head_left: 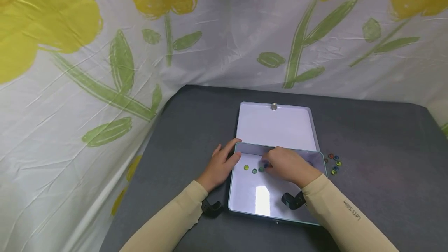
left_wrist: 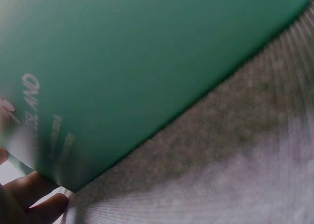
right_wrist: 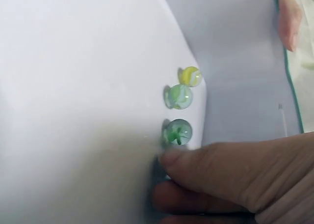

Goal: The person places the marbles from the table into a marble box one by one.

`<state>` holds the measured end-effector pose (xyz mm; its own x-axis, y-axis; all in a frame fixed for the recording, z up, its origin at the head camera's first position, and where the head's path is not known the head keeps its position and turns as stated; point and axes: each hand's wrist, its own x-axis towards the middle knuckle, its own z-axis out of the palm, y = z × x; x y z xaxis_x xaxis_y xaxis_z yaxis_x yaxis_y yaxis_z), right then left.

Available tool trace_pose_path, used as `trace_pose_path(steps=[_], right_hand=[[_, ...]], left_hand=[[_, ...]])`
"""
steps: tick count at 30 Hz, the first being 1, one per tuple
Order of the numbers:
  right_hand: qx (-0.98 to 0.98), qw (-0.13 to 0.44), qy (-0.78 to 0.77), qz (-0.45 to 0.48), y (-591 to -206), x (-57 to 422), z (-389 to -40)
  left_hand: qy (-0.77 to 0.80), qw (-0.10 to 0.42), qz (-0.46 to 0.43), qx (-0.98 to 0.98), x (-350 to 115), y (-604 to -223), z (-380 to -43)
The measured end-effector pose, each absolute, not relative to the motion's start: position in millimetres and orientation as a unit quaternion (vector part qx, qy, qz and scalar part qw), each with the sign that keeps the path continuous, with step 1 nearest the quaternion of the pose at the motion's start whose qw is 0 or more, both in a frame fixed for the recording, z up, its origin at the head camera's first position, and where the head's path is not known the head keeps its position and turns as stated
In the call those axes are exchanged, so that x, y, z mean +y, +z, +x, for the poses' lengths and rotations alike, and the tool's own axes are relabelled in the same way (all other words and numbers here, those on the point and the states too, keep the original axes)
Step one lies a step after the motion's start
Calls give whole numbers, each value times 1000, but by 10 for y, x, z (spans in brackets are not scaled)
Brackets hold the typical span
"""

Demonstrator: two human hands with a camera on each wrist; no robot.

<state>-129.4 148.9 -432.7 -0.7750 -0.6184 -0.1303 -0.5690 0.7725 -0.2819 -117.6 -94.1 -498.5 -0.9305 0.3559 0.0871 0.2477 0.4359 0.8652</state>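
Note:
A shallow box (head_left: 245, 204) with a white inside and green outside lies open. In the head view my left hand (head_left: 217, 168) holds its far left corner, thumb over the left rim and a finger reaching round the far rim. Inside, my right hand (head_left: 285, 165) is lowered near the far wall, pinching a dark blue marble (head_left: 266, 165) that its fingers mostly hide. Beside those fingertips, a row holds a yellow marble (right_wrist: 190, 76), a pale green marble (right_wrist: 179, 97) and a clear marble with dark green (right_wrist: 178, 131).
The box's white lid (head_left: 276, 125) lies folded back behind it, a metal clasp (head_left: 274, 106) on its far edge. Several loose marbles (head_left: 331, 156) sit on the dark grey table (head_left: 371, 158) to the right. A flowered cloth (head_left: 231, 42) hangs behind the table.

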Motion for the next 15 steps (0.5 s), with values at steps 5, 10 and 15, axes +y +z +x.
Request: trace_pose_path(steps=[5,10,15], right_hand=[[933,136,-142,-302,-4320,1515,-1313],[925,159,-189,-288,-4299,1558,-1315],[913,173,-244,-278,-4258,1607,-1317]], left_hand=[[502,57,176,845,-945,-4983,-1178],[507,52,181,841,-949,-4982,-1177],[508,48,185,840,-952,-4998,-1178]])
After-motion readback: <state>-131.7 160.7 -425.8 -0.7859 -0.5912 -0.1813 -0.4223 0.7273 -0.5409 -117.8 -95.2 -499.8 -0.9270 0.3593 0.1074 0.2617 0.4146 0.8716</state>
